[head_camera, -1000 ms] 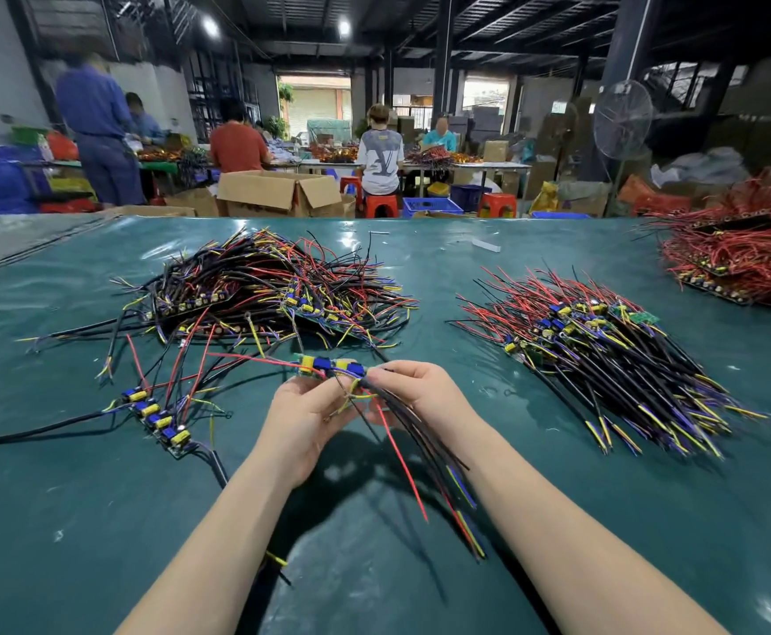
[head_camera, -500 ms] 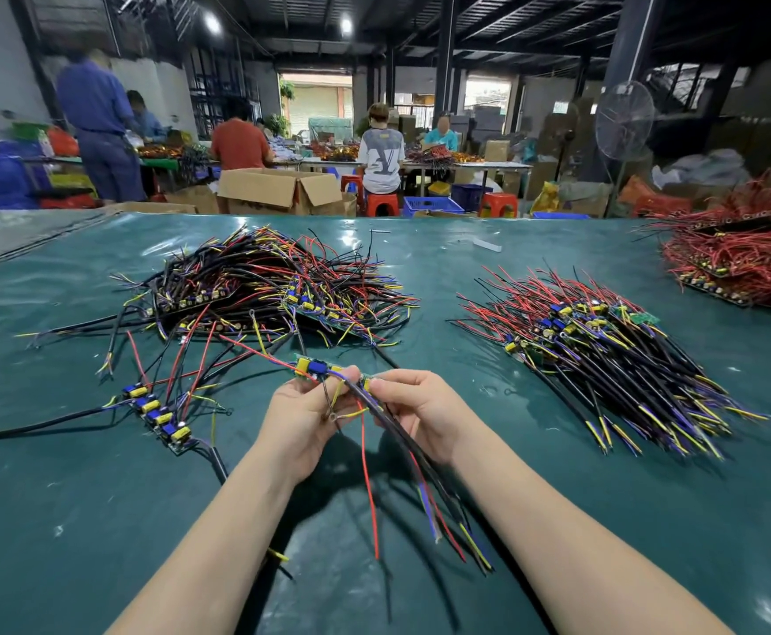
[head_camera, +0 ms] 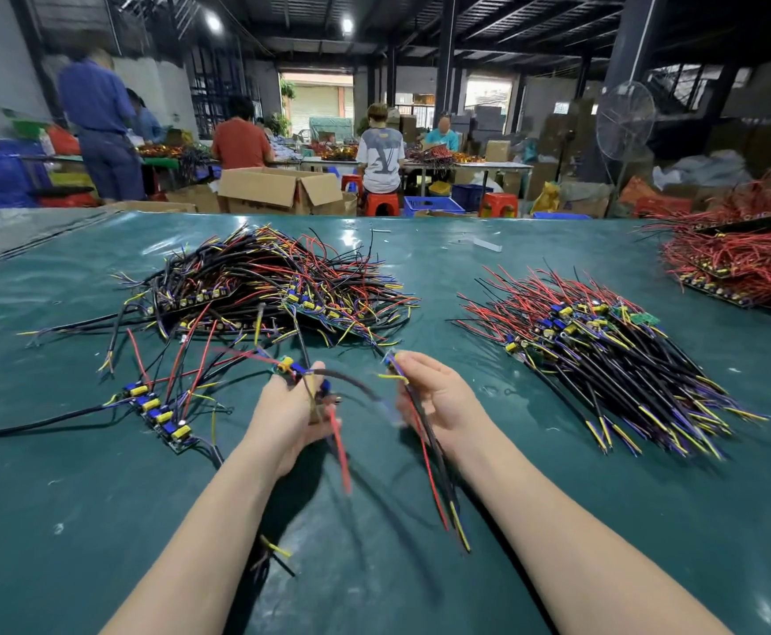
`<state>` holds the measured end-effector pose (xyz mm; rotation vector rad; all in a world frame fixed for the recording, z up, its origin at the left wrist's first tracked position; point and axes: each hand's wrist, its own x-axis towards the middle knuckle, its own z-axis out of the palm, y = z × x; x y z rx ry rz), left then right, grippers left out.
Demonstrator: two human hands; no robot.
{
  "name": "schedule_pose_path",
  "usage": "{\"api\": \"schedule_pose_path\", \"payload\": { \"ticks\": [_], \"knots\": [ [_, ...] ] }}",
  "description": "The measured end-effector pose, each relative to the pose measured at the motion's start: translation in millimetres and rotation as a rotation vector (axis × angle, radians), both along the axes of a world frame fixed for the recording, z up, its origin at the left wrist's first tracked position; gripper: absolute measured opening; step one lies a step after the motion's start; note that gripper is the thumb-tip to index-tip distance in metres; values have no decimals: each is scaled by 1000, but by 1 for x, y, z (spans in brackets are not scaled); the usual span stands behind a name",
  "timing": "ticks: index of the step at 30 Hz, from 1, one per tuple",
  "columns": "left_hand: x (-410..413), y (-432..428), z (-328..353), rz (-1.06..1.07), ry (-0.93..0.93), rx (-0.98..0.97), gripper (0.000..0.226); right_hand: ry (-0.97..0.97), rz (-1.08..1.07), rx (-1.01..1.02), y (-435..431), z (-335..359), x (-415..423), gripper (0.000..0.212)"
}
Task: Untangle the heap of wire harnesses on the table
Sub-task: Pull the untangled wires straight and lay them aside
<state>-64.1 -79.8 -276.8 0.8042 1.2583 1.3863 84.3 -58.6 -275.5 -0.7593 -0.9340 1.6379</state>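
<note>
A tangled heap of wire harnesses (head_camera: 264, 291) with black, red and yellow wires lies on the green table (head_camera: 99, 497), left of centre. My left hand (head_camera: 289, 414) grips a small harness piece (head_camera: 289, 366) with yellow and blue parts; a blurred red wire hangs from it. My right hand (head_camera: 438, 396) holds a separate bundle of black and red wires (head_camera: 438, 469) that trails toward me. The two hands are apart, a black wire arcing between them.
A sorted pile of harnesses (head_camera: 603, 350) lies to the right, all wires pointing one way. A red-wire heap (head_camera: 741, 263) sits at the far right. A loose strip of harness parts (head_camera: 159, 414) lies to the left. People work at tables behind.
My hands have pulled apart, splitting the held harness into two pieces. The left hand keeps the part with the components, the right hand carries off the wire bundle.
</note>
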Motion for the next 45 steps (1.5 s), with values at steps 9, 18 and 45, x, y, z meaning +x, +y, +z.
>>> {"api": "schedule_pose_path", "payload": {
  "ticks": [9, 18, 45],
  "knots": [
    [-21, -1, 4, 21, 140, -101, 49, -81, -274, 97, 11, -2, 17, 28],
    [0, -17, 13, 212, 875, 457, 23, -328, -184, 123, 10, 3, 21, 25],
    [22, -19, 7, -242, 102, 168, 15, -175, 57, 240, 0, 2, 2, 23]
  ]
}}
